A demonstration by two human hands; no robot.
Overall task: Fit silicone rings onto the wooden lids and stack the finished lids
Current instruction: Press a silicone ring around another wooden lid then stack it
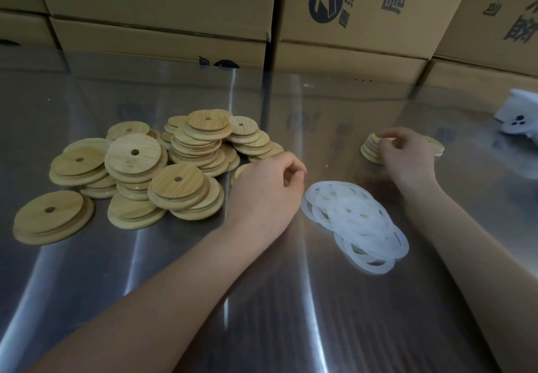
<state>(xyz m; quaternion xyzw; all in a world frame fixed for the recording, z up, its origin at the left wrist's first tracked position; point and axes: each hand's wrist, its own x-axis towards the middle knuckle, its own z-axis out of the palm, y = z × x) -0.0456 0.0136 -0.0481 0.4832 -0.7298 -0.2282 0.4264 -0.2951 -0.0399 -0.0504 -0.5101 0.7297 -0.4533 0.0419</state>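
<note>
A loose heap of round wooden lids (pixel 174 163), each with a small centre hole, covers the left of the steel table. A pile of translucent white silicone rings (pixel 355 221) lies right of centre. My left hand (pixel 267 192) hovers between the heap and the rings, fingers curled, holding nothing I can see; a lid (pixel 241 170) is partly hidden behind it. My right hand (pixel 404 154) rests on a short stack of finished lids (pixel 369 148) at the far right, fingertips pinching the top lid's edge.
The shiny steel table (pixel 145 270) runs to a wall of stacked cardboard boxes (pixel 349 23) at the back. A white cloth-like object (pixel 521 116) with dark dots lies at the far right edge.
</note>
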